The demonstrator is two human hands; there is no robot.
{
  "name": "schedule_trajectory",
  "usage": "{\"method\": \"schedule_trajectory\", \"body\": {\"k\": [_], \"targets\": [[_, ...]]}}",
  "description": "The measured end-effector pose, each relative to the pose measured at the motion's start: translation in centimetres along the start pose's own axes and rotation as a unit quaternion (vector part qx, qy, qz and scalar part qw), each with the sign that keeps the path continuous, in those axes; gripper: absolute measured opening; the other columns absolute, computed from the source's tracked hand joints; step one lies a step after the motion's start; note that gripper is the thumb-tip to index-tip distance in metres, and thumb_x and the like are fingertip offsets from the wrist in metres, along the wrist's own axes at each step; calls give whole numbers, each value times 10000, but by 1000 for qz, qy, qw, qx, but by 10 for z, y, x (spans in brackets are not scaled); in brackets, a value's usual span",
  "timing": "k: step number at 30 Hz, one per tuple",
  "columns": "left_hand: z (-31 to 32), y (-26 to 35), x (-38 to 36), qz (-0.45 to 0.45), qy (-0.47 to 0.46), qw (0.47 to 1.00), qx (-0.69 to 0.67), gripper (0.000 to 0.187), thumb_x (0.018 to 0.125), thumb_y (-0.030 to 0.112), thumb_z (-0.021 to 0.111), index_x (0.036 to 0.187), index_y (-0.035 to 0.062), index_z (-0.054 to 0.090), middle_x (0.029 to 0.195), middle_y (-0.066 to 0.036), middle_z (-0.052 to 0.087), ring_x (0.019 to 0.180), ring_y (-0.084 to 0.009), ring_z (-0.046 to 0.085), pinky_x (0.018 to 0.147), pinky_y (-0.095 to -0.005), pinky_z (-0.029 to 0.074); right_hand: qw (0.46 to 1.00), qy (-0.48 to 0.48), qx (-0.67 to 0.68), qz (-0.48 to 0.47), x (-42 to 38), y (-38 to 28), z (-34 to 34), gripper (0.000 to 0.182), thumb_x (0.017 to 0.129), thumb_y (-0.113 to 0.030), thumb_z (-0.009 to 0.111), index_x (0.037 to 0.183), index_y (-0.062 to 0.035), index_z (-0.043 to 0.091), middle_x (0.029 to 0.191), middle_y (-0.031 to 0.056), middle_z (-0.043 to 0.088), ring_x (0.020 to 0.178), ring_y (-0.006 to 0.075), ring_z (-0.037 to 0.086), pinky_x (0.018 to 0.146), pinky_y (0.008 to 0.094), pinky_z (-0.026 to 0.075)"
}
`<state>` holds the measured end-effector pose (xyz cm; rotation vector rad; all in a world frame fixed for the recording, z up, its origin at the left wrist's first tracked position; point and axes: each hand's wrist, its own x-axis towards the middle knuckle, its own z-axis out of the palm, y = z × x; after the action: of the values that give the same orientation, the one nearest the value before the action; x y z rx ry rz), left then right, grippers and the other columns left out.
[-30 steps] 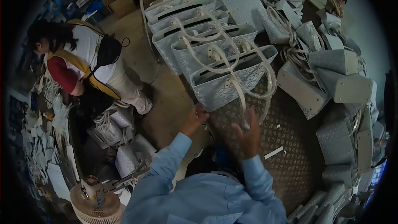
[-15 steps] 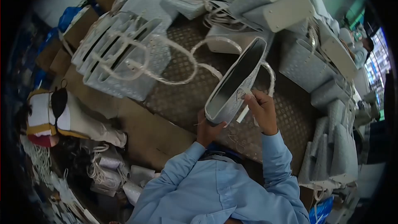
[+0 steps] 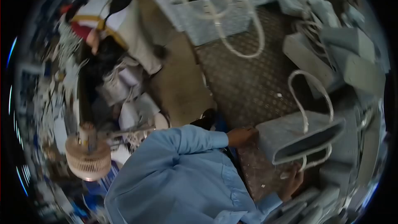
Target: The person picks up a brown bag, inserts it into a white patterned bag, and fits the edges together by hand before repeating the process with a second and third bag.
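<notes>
A pale grey-white handbag [image 3: 286,130] with a woven-look surface lies tilted in front of me. Its dark opening faces the lower right, and its two pale rope-like handles stick out above and below. My left hand [image 3: 243,136] is closed at the bag's base end, with the fingertips partly hidden against it. Just below the bag's rim, close to the lower handle, is my right hand [image 3: 292,179]. Its fingers are curled together around a small pale piece, too blurred to name.
Several similar bags [image 3: 219,20] stand at the top, handles up. More bags [image 3: 365,70] are piled along the right. A patterned brown tabletop [image 3: 248,74] lies between. Another person [image 3: 124,29] bends at upper left; a fan [image 3: 88,157] stands at lower left.
My view has swung left, bringing the fan into sight. The bag has turned from upright-slanted to lying sideways, its opening now to the lower right. My right hand has moved below the rim.
</notes>
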<state>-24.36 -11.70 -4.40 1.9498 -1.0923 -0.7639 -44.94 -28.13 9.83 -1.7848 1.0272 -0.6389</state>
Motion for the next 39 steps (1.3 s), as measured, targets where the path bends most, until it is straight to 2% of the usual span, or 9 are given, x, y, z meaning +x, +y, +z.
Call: {"method": "schedule_trajectory", "body": {"k": [4,9,14,17,23,26,29,34,39], "targets": [[-59,-35,-9,-139,-134,981,-27,370,914,355,557,927,0,662,881,-163,658,860,-356,626,792,-463,479,995,-63,-79,-9,26,6,-48,335,933,-187,562,1170,49,563,1003,108,625,899,171,589,789,283,465],[-97,-124,-44,-249,-35,967,-36,339,892,342,578,833,19,663,819,-156,652,798,-363,625,746,-468,478,963,-34,-96,-251,60,-125,-13,365,922,-172,578,1212,46,543,1057,136,625,950,191,597,828,307,468],[-89,-203,-109,-237,125,962,-49,263,844,258,601,941,19,654,899,-181,663,874,-382,624,765,-455,483,875,-423,62,-229,26,-172,135,404,911,-157,594,1253,43,523,1110,164,626,1001,212,605,866,332,472],[-104,-201,-157,-293,291,900,-141,232,824,190,579,969,22,648,879,-186,666,861,-378,629,763,-445,486,788,-558,-143,-218,12,-126,272,463,905,-217,602,1300,3,505,1104,161,641,1053,226,597,907,339,462],[-191,-233,-229,-295,316,857,-282,171,888,167,556,901,14,630,727,-129,648,664,-238,646,632,-361,493,844,-397,-258,-251,67,-30,442,527,905,-336,606,1304,-10,496,1250,241,539,1149,360,532,954,427,435],[-245,-264,-261,-263,352,856,-273,302,945,276,555,867,-7,625,670,-75,620,617,-151,610,598,-300,485,937,-133,-272,-173,108,3,471,542,918,-364,581,1325,-23,476,1368,269,415,1260,392,421,1006,460,396],[-309,-267,-277,-308,421,803,-290,340,949,311,562,883,-12,643,668,-56,608,614,-125,593,581,-289,476,887,-120,-439,-79,91,-10,495,566,926,-414,552,1341,-42,455,1414,275,346,1313,421,343,1045,500,349],[-365,-301,-227,-313,441,791,-285,329,933,303,574,895,-17,640,701,-76,628,649,-136,604,624,-281,485,850,-12,-477,-222,74,19,520,560,955,-442,456,1376,-74,413,1442,246,329,1348,424,295,1068,526,305],[-435,-322,-128,-258,292,869,-305,270,939,242,570,974,-16,639,875,-86,660,795,-173,644,682,-297,507,860,9,-483,-165,63,0,534,547,973,-441,386,1387,-84,399,1459,244,298,1370,417,248,1087,532,259]]}}
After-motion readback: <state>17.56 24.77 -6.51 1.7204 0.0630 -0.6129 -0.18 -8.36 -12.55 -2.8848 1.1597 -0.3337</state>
